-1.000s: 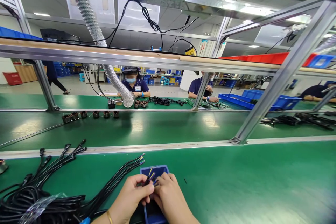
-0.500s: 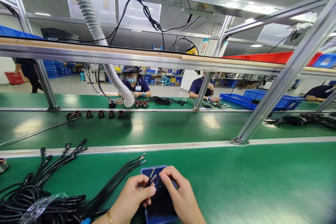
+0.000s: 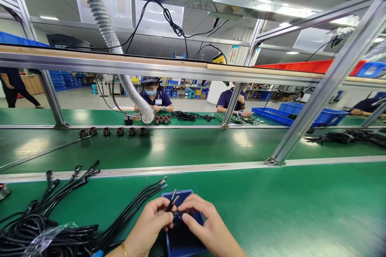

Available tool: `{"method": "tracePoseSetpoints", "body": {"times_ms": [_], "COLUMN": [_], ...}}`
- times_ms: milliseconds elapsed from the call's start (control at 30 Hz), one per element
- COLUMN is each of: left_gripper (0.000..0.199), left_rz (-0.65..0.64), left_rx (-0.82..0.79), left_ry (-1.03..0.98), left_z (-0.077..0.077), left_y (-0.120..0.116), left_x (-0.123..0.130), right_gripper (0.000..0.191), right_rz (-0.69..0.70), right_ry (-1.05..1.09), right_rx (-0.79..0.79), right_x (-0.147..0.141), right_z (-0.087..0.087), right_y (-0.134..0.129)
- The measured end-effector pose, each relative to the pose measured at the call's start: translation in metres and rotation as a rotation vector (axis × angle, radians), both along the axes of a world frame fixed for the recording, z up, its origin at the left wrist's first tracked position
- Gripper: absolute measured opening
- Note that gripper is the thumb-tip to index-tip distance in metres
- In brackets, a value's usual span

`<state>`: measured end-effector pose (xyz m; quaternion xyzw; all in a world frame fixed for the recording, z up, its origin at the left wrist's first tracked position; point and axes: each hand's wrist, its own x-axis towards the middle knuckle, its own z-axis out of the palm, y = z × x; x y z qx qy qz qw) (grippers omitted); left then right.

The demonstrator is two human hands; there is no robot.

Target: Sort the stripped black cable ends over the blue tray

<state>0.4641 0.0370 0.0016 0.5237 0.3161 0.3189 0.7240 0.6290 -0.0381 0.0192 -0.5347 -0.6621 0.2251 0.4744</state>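
Note:
My left hand [image 3: 155, 220] is closed in a pinch around a black cable [image 3: 169, 206], whose stripped end shows yellow and blue wires pointing up. Beside it, my right hand [image 3: 201, 219] brings thumb and forefinger close together at the wires; whatever lies between those fingertips is too small to make out. Both hands are over a blue plastic bin [image 3: 177, 249] with a dark inside. Left of the hands, a bundle of black cables [image 3: 129, 209] lies with its bare wire ends toward the bin.
Coiled black cables with plugs [image 3: 39, 233] fill the bench's left side, under some clear plastic wrap. Beyond a metal rail, copper-wound coils [image 3: 120, 131] sit in a row on the green belt [image 3: 193, 144]. A slanting metal post [image 3: 319, 88] stands at right. Two people sit opposite.
My right fingers have moved left and lower, closer to my left fingertips. The coils on the belt have shifted right. A person walking at far left has come further into view.

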Motion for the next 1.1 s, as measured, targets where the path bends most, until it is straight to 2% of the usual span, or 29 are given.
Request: {"method": "tracePoseSetpoints", "body": {"times_ms": [100, 200, 300, 367, 433, 467, 500, 533, 567, 633, 700, 767, 833, 900, 1000, 1100], "left_gripper": [0.026, 0.031, 0.038, 0.038, 0.036, 0.037, 0.039, 0.043, 0.047, 0.053, 0.056, 0.056, 0.055, 0.057, 0.057, 0.047], "left_rz": [0.001, -0.026, -0.034, -0.013, 0.011, 0.019, 0.02, 0.016, 0.008, -0.01, -0.032, -0.056, -0.084, -0.099, -0.1, -0.109], "left_rx": [0.016, 0.029, 0.022, 0.058, 0.093, 0.097, 0.092, 0.081, 0.072, 0.06, 0.046, 0.05, 0.077, 0.103, 0.097, 0.047], "left_ry": [-0.015, -0.012, 0.001, 0.004, 0.003, 0.0, -0.002, -0.003, -0.002, 0.006, 0.024, 0.042, 0.068, 0.1, 0.122, 0.071], "left_z": [0.003, -0.003, -0.008, -0.006, -0.001, 0.001, 0.003, 0.004, 0.005, 0.004, 0.004, 0.004, 0.005, 0.005, 0.005, 0.007], "left_y": [-0.002, -0.003, -0.002, -0.001, -0.001, -0.001, -0.001, 0.0, 0.0, -0.001, -0.002, -0.003, -0.004, -0.004, -0.003, -0.003], "left_x": [-0.001, -0.001, -0.001, -0.002, -0.003, -0.003, -0.003, -0.003, -0.002, 0.0, 0.001, 0.001, 0.0, -0.001, -0.001, 0.0], "right_gripper": [0.011, 0.011, 0.011, 0.008, 0.012, 0.015, 0.016, 0.015, 0.011, 0.009, 0.014, 0.008, 0.012, 0.013, 0.014, 0.015], "right_rz": [-0.071, -0.057, -0.047, 0.069, 0.303, 0.379, 0.382, 0.307, 0.172, -0.058, -0.114, -0.109, -0.118, -0.136, -0.164, -0.168], "right_ry": [-0.032, -0.039, -0.034, -0.025, -0.013, -0.014, -0.043, -0.114, -0.229, -0.564, -0.858, -0.974, -0.978, -0.939, -0.815, -0.605], "right_rx": [-0.004, 0.032, 0.031, -0.043, -0.149, -0.177, -0.182, -0.169, -0.147, -0.134, -0.152, -0.146, -0.132, -0.129, -0.113, -0.079], "right_x": [-0.003, -0.008, -0.004, 0.004, 0.011, 0.014, 0.014, 0.014, 0.011, 0.004, -0.005, -0.011, -0.015, -0.016, -0.015, -0.015], "right_z": [-0.01, -0.018, -0.009, 0.005, 0.02, 0.024, 0.025, 0.022, 0.016, -0.005, -0.03, -0.049, -0.057, -0.055, -0.043, -0.03], "right_y": [0.004, 0.007, 0.003, -0.005, -0.013, -0.016, -0.017, -0.016, -0.013, -0.003, 0.009, 0.018, 0.022, 0.019, 0.012, 0.007]}}
